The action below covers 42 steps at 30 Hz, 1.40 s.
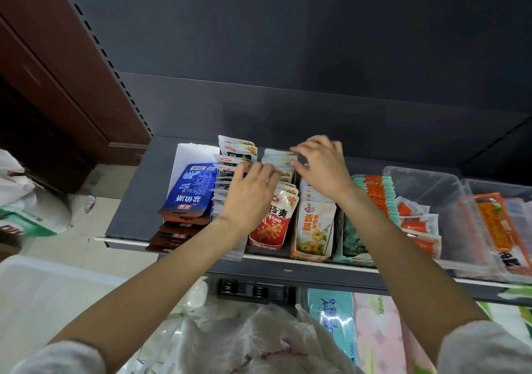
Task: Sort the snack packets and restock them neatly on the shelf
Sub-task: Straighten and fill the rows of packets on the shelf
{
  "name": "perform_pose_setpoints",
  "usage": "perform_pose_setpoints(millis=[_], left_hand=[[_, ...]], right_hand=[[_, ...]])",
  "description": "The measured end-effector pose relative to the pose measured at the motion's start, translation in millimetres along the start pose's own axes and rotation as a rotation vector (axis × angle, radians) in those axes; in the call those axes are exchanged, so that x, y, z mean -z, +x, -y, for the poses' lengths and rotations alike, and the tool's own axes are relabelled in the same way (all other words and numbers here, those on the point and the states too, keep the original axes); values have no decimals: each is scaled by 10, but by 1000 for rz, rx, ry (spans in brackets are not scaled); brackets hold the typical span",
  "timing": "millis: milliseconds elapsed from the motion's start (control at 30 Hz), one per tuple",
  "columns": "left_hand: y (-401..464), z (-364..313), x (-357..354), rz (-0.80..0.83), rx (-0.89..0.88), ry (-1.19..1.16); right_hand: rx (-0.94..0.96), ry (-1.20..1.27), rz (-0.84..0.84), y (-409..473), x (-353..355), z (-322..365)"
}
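Both your hands are on the upright rows of snack packets near the middle of the dark shelf [138, 189]. Your left hand [247, 192] lies palm down with its fingers bent over the tops of a row of pale packets [227, 183], pressing or parting them. Whether it actually pinches one is hidden by the fingers. Your right hand [322, 166] sits a little farther back and to the right, fingers curled onto the far end of the row of red packets [270, 224], seeming to grip the top edges of the rearmost few.

Just right of that row stands an orange tray of yellow packets [313, 227]. Beyond it are teal and orange packets [377, 195], then clear tubs [431, 189] holding more stock. To the far left, blue packets [193, 189] lie flat in a white box, the lowest ones jutting past the shelf's near edge.

The main risk is the row toppling: thin packets on edge lean easily, and letting go of the far end unsupported could send them forward like dominoes. Pushing the pale row sideways could nudge the blue stack, which already overhangs, off the shelf. A white plastic bag [259, 342] sits below you, near your body, and may catch a fall.
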<state>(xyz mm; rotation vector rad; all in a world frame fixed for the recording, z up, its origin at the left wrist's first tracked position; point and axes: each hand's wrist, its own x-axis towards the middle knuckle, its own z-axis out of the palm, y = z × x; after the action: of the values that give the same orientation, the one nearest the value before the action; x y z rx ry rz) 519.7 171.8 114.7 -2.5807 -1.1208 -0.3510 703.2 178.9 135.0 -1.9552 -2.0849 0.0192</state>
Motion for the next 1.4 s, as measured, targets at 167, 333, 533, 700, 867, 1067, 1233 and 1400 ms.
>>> perform_pose_setpoints(millis=[167, 333, 533, 700, 867, 1067, 1233, 1400], left_hand=[[18, -42, -48, -30, 19, -43], [-44, 8, -31, -89, 8, -97], [-132, 7, -32, -78, 2, -105], [-190, -71, -46, -21, 40, -123], [-252, -134, -40, 5, 41, -140], [-242, -229, 88, 73, 144, -183], [-253, -179, 257, -28, 389, -430], [-182, -164, 248, 75, 446, -301]], right_hand=[[29, 37, 55, 73, 17, 15], [160, 38, 230, 150, 38, 53], [155, 20, 369, 256, 57, 115], [114, 71, 292, 205, -65, 45], [115, 85, 313, 218, -56, 19], [127, 61, 60, 122, 22, 82], [-151, 359, -191, -349, 195, 163], [-233, 253, 44, -623, 15, 502]])
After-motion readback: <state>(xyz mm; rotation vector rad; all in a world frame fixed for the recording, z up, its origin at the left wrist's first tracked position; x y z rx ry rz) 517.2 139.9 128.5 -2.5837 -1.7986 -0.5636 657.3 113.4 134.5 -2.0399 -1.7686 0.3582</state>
